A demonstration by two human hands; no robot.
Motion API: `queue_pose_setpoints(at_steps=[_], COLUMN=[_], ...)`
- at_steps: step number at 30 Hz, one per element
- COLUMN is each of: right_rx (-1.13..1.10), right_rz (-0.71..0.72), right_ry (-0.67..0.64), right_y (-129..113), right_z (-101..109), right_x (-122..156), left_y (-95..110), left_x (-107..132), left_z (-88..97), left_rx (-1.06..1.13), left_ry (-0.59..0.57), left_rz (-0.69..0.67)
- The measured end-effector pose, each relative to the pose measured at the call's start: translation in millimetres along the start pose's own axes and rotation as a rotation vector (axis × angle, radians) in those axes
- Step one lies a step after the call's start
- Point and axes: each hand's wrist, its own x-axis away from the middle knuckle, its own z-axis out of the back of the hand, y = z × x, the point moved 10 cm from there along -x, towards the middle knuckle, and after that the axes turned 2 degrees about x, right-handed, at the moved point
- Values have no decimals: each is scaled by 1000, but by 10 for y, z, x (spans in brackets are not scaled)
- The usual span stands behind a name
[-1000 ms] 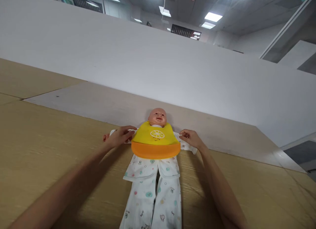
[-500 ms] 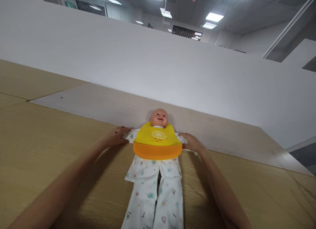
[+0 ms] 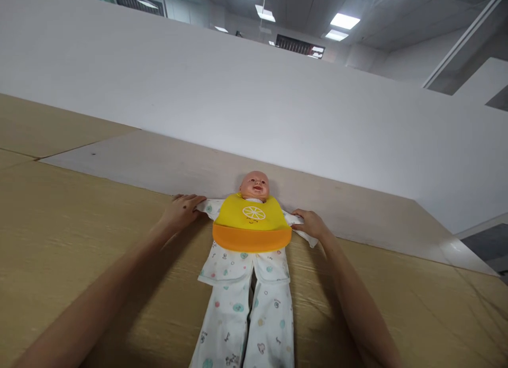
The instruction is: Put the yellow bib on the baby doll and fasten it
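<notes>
A baby doll lies on its back, head toward the wall. It wears a yellow silicone bib with a white citrus slice and a smiling face, and an orange catch pocket along the bottom. Its white printed top and matching trousers run down out of view. At the doll's outstretched sleeve on the left, my left hand is closed on the cuff end. My right hand grips the opposite sleeve, whose loose end hangs out below the fingers.
The doll rests on a yellowish wood-look surface with a grey strip behind its head. A white low wall rises beyond, with glass panels above it and ceiling lights behind.
My left hand has slid outward and up along its sleeve to the end. My right hand has shifted slightly outward. The doll and bib lie as before; the view has tilted slightly.
</notes>
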Motion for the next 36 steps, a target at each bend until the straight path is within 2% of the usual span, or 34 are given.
queue_pose_setpoints(at_steps=[5,10,18,26,36], right_rx=[25,36,55,75,45], right_rz=[-24,-57,-55,-55,-35], right_ry=[-18,-63,-100,-86,-24], right_y=[26,35,4,24,71], right_z=[-20,-70,-99,-81,-95], right_x=[-5,21,30,20,-13], left_y=[63,106,99,108,75], left_x=[30,81,113,115,158], left_z=[27,89,-77,-127,-170], left_rx=[-71,-124,-58,22,48], left_ry=[-13,60,49,7,26], left_rz=[34,78,23,-24,-16])
